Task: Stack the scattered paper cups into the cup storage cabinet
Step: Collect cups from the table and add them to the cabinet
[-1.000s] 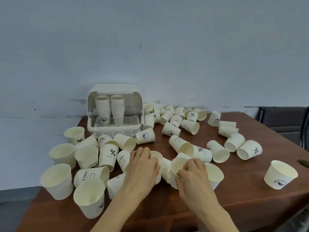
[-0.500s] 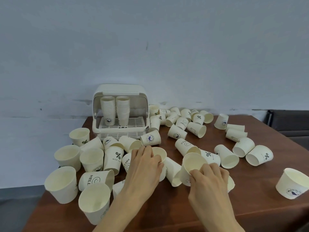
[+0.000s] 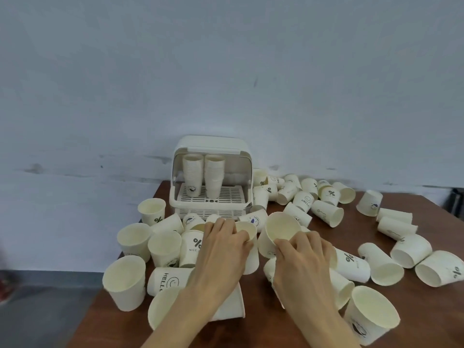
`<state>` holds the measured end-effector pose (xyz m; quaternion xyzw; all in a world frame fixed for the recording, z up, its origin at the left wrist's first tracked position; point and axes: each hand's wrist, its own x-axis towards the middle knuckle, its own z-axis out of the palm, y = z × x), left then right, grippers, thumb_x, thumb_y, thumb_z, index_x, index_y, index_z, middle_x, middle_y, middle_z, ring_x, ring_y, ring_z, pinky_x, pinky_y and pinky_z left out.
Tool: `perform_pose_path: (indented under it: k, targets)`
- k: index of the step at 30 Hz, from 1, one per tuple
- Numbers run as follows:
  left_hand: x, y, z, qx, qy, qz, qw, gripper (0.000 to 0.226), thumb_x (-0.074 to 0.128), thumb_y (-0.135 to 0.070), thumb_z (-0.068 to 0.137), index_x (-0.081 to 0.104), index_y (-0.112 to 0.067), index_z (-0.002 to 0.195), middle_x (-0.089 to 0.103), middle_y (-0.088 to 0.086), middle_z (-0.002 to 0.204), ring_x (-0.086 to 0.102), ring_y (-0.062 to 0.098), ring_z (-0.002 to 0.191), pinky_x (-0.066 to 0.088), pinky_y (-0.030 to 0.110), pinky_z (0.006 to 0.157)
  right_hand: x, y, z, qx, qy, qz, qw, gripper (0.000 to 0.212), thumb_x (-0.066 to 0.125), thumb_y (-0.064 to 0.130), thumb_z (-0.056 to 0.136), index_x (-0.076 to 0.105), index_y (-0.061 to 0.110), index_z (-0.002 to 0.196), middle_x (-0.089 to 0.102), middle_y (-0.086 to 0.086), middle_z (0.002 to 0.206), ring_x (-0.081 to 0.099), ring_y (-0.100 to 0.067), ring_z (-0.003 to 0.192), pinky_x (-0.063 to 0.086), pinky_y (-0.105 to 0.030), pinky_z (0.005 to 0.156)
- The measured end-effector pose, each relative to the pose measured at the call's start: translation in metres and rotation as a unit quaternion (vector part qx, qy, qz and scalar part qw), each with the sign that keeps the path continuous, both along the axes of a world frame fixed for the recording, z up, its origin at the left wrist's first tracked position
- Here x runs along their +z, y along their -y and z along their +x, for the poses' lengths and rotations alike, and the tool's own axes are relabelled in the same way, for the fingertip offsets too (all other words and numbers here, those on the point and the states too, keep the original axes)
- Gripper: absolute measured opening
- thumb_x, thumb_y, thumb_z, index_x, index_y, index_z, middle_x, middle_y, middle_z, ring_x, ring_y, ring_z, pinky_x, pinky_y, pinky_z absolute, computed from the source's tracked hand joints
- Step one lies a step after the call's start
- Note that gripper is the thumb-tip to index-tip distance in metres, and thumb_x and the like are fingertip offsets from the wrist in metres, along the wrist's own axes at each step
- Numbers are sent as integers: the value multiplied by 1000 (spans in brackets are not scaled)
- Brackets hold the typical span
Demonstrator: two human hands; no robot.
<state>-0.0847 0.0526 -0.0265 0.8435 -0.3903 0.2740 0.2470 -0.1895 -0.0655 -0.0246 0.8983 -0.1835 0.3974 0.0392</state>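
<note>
Many cream paper cups lie scattered or stand on a brown wooden table [image 3: 414, 330]. At the back stands the white cup storage cabinet [image 3: 211, 146], its lid up, with two tall cup stacks [image 3: 203, 174] on its slotted rack. My left hand [image 3: 221, 249] grips an upright cup [image 3: 248, 234] in the middle of the table. My right hand [image 3: 303, 259] holds another cup [image 3: 281, 227], tilted with its mouth toward me, right beside the left one. Several cups are partly hidden under my hands and forearms.
A cluster of upright cups [image 3: 135, 239] stands at the left front. Tipped cups [image 3: 326, 212] spread across the back and right. One upright cup [image 3: 371, 317] stands by my right forearm. A grey wall rises behind; the table's left edge drops to the floor.
The view has shifted left and closer. My right hand has lifted its cup and brought it toward the cup in my left hand. My left hand stays on its cup.
</note>
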Motion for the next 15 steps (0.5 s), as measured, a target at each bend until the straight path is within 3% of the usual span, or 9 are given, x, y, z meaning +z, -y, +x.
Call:
perform_pose_path:
  k: [9, 13, 15]
  targets:
    - [20, -9, 18, 1, -46, -109, 993, 23, 52, -36, 89, 67, -23, 76, 50, -11, 69, 46, 12, 72, 29, 27, 73, 6, 9, 52, -5, 6, 13, 1000, 20, 75, -2, 66, 63, 14, 67, 46, -2, 61, 43, -27, 67, 31, -37, 69]
    - [32, -7, 45, 42, -9, -106, 993, 15, 61, -28, 89, 68, -21, 78, 57, -6, 73, 52, 16, 76, 31, 31, 75, 16, 9, 93, 31, -27, 16, 999, 17, 69, 1, 68, 60, 15, 63, 45, -2, 55, 45, -28, 65, 39, -38, 62]
    - [37, -8, 65, 78, 2, -89, 993, 14, 63, -27, 89, 70, -20, 79, 59, -4, 71, 54, 18, 74, 29, 31, 75, 21, 11, 120, 46, -44, 17, 998, 20, 67, -1, 67, 57, 14, 59, 41, -1, 50, 38, -25, 59, 35, -34, 57]
